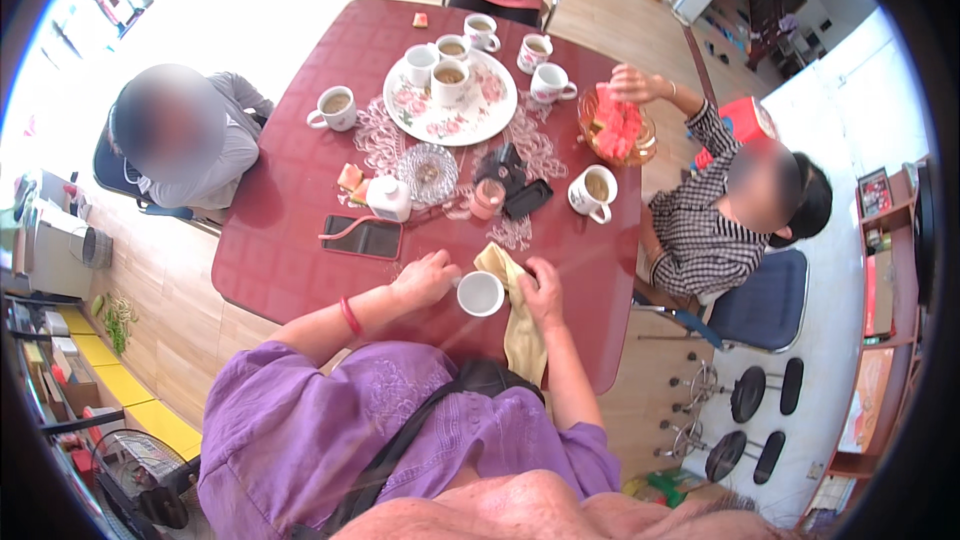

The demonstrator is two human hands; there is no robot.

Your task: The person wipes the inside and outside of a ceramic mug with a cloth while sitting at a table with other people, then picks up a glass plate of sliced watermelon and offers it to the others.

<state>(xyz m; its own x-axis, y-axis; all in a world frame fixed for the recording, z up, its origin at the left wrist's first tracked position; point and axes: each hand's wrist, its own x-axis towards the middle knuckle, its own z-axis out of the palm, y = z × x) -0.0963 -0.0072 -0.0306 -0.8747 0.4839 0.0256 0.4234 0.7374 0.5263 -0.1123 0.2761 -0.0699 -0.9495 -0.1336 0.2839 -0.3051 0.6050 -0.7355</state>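
My left hand (425, 280) grips a white empty cup (481, 294) by its side near the handle, at the near edge of the dark red table (290, 260). My right hand (543, 292) presses a pale yellow cloth (520, 335) against the cup's right rim. The cloth hangs down over the table edge toward my purple shirt. A red band sits on my left wrist.
A floral tray (455, 120) with cups of tea stands mid-table, and more filled cups stand around it. A phone (362, 237), a glass dish (428, 172) and a bowl of red fruit (617, 130) lie nearby. Three seated people surround the table; one person's hand reaches into the fruit bowl. Stools (745, 395) stand at the right.
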